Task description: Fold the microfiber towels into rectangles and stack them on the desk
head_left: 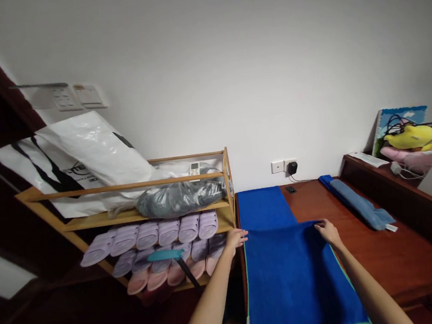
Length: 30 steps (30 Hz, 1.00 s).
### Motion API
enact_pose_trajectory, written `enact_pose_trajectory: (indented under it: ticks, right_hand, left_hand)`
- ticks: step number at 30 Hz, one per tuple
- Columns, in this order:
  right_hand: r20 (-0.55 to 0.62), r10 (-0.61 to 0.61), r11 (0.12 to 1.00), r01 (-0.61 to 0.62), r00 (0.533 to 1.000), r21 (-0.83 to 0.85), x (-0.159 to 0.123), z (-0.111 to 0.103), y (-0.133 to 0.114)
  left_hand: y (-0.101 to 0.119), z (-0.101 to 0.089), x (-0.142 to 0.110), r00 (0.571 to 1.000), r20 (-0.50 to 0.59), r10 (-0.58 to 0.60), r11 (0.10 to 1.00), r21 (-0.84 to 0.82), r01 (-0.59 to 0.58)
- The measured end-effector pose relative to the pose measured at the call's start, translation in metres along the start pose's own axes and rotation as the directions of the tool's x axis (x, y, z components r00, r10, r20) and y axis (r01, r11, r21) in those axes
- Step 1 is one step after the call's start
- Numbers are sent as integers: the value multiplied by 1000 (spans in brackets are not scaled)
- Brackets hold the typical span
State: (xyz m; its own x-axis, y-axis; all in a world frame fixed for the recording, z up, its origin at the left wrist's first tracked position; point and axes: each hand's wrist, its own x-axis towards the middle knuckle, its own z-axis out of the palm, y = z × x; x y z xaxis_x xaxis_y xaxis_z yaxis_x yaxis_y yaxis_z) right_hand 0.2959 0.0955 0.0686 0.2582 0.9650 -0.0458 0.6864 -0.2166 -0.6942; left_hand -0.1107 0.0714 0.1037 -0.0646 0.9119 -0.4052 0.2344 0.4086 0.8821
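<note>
Pinching a blue towel (288, 284) along the left edge of the desk (367, 259) are the left hand (235, 239) and right hand (328, 232).

A blue, green-edged cloth (284, 279) lies partly raised over the desk (399, 263).

The towel (287, 278) is a saturated royal blue, edged in bright green. Beneath it, the counter (391, 261) is a glossy reddish brown. The shoe rack (171, 180) is honey-coloured, its upper slippers (169, 233) lavender and its lowest slippers (157, 279) salmon pink. The shopping bag (94, 155) is white with black handles and lettering; the plush toy (412, 136) is lemon yellow, the power adapter (292, 168) black, the wall (230, 77) pale grey.
</note>
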Motion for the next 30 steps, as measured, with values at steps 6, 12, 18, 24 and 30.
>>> enact_pose_trajectory:
  ticks: [6,12,18,24,30]
  right_hand:
    - [48,-77,984,83,996,-157,4,36,-12]
    - [164,-299,907,334,940,-256,-18,86,-29]
    - [133,-356,813,377,925,-443,-19,100,-9]
    - [135,-355,792,374,925,-483,-18,99,-8]
    - [141,-352,795,375,925,-476,-30,92,-5]
  left_hand:
    - [4,38,14,978,-150,148,963,248,-108]
    - [-13,89,0,891,-54,451,767,534,-356]
    - [-50,83,13,823,75,563,384,858,-341]
    - [-48,84,15,832,92,548,330,890,-315]
    - [-52,87,0,812,103,574,308,892,-331]
